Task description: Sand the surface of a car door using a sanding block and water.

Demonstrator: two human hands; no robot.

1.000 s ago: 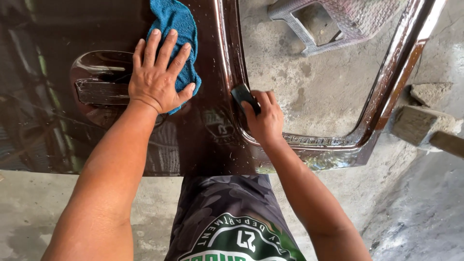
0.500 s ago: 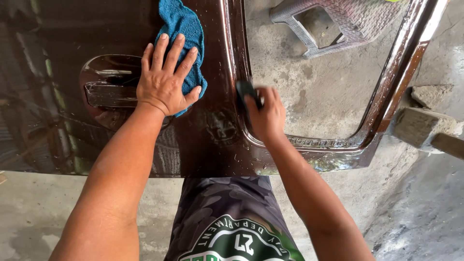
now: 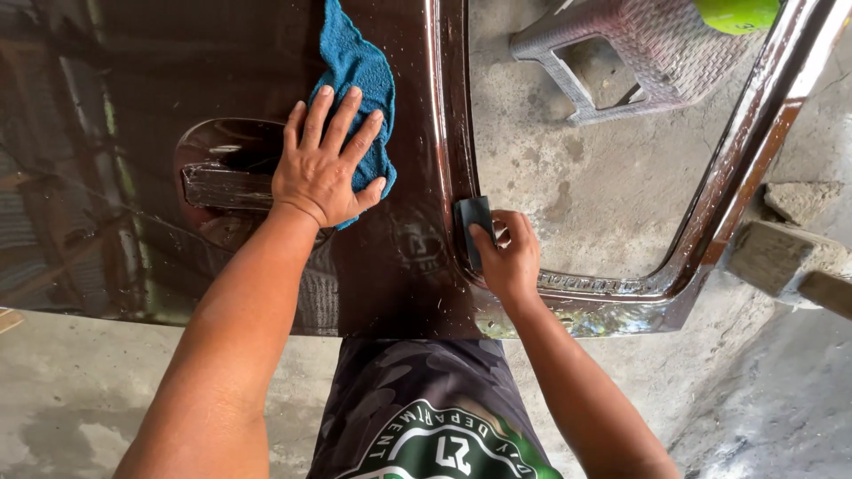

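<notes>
Small dark rectangular sanding block [image 3: 473,229], gripped in the right hand [image 3: 508,259], fingers curled narrow around its near end. The block stands upright against the glossy dark-brown car door panel [image 3: 390,275], right on the inner edge of the window frame [image 3: 448,133]. Its long axis runs near-to-far, along the frame's vertical post. It sits just far and left of the right palm, touching the paint.

Left hand [image 3: 324,164] lies flat, fingers spread wide, pressing a blue terry cloth [image 3: 359,75] onto the panel. The cloth extends far from under the fingers, with a bit showing at the thumb side. The left hand is well apart from the block, to its left and slightly farther; the right hand is the nearer one, already holding it.

Just left of the left hand is the recessed door handle [image 3: 222,182], with the heel of the hand at its rim. The panel surface is wet, with droplets near the frame.

The door lies roughly flat in front of the person. Through the window opening the concrete floor [image 3: 568,195] shows, with a grey woven-pattern plastic stool [image 3: 639,53] at the far right and a green round object [image 3: 737,11] at the top edge, cut off. A concrete block [image 3: 772,253] sits right of the frame's corner. The person's dark printed shirt [image 3: 426,417] is nearest.
</notes>
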